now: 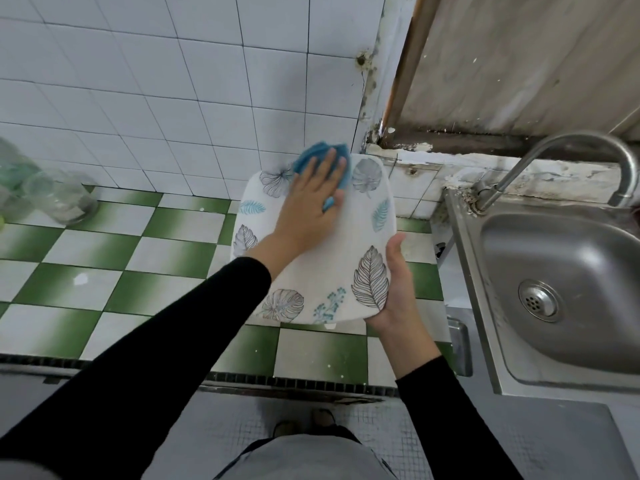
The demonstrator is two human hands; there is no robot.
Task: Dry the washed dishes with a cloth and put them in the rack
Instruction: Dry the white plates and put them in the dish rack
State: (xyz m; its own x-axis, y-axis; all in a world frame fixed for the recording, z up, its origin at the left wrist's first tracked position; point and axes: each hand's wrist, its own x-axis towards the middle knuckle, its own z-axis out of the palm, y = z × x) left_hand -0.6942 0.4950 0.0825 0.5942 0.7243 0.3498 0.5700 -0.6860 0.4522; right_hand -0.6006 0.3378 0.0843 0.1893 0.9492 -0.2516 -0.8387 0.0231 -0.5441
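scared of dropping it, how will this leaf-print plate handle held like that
The leaf-print plate looks rigid, probably breakable over the checkered tiles. Its smooth face may be slippery if damp. Gripped at one corner by the right hand, it could tilt as the left hand presses the blue cloth near the far edge.

Counter (114, 268) of green and white checked tiles, set against a white tiled wall (138, 81). On it, at the far left near the wall, a few clear glass jars (60, 199), blurred. At its right end, a steel sink (561, 258).
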